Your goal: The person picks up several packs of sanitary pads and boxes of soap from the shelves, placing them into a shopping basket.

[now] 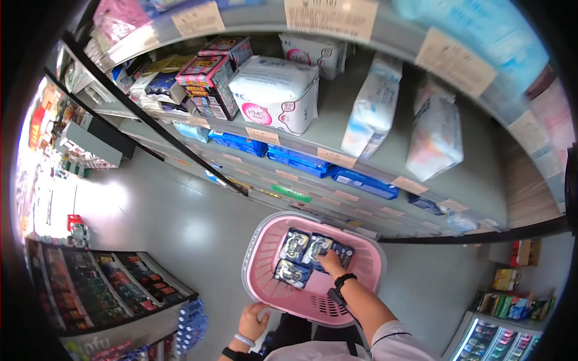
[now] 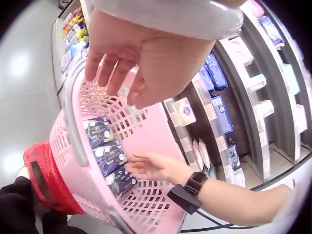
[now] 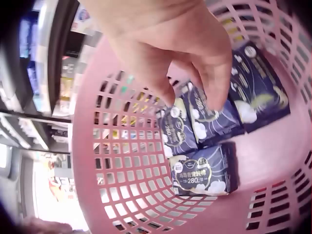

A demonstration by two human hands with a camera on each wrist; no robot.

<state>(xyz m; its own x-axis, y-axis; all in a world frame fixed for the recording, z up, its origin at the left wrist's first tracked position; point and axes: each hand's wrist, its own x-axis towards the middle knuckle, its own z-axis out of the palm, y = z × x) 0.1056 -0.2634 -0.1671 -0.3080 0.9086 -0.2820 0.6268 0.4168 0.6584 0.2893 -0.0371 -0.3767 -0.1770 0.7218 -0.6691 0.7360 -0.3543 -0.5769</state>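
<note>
1. Head view: four dark blue packs (image 1: pixel 295 245) lie in the pink basket (image 1: pixel 365 256), three side by side and one below the row's left end; the right hand (image 1: pixel 330 262) reaches in over the row's right part, hiding some of it, and its fingertips are too small to judge; the left hand (image 1: pixel 253 323), loose and with nothing in it that shows, is beside the near rim, and I cannot tell whether it touches

2. Left wrist view: the right hand is palm inward, fingers relaxed and apart, gripping nothing, just beside the packs; the left hand's fingers hang slightly bent over the basket, also without a hold; only three packs can be made out, and the left hand covers part of the far wall

3. Right wrist view: thumb and fingers stand parted above the middle pack, overlapping it, though contact is unclear; handling it well would mean setting them on opposite sides, squeezing gently and keeping its neighbours aligned; most small print is unreadable, and the basket's rim is cut off
</note>
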